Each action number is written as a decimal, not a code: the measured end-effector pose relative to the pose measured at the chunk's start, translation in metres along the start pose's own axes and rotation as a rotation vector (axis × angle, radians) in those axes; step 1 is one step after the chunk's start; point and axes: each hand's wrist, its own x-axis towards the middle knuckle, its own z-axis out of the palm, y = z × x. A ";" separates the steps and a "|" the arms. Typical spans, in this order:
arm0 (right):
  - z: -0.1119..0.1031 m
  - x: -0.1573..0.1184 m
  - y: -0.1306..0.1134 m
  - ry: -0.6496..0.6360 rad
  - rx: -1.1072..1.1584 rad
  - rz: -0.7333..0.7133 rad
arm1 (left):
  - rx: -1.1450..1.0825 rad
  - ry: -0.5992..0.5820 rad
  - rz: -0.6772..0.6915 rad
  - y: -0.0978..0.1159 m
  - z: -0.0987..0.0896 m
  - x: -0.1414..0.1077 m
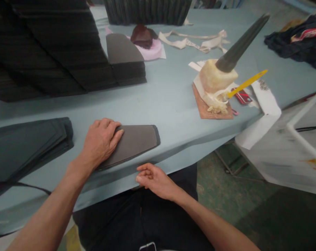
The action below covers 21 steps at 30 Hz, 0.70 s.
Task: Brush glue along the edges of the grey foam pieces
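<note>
My left hand (101,141) lies flat over the left part of a thin stack of dark grey-brown tapered panels (137,137) near the table's front edge. Its thumb and fingers rest spread on the top panel, pressing it against the tabletop. Just off the table edge, below the stack, hovers my right hand (155,179). Its fingers are loosely curled, with a gap between index finger and thumb, and nothing shows in them. Left of my left hand is a pile of dark fabric pieces (29,139).
Tall stacks of black panels (48,52) stand at the back left, beside a shorter stack (126,69). To the right, a yellow-handled brush (248,83) leans in a glue-smeared container (217,75) on a brown board (201,106). Dark cloth (293,42) lies far right.
</note>
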 end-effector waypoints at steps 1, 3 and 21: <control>0.003 0.002 0.001 -0.004 0.032 0.003 | -0.008 0.002 0.002 0.002 0.001 -0.002; 0.008 0.006 0.001 0.006 0.082 0.016 | -0.016 0.003 0.001 0.005 0.002 -0.007; 0.043 -0.002 0.007 0.552 0.318 -0.177 | -0.078 0.155 0.004 0.054 0.011 -0.051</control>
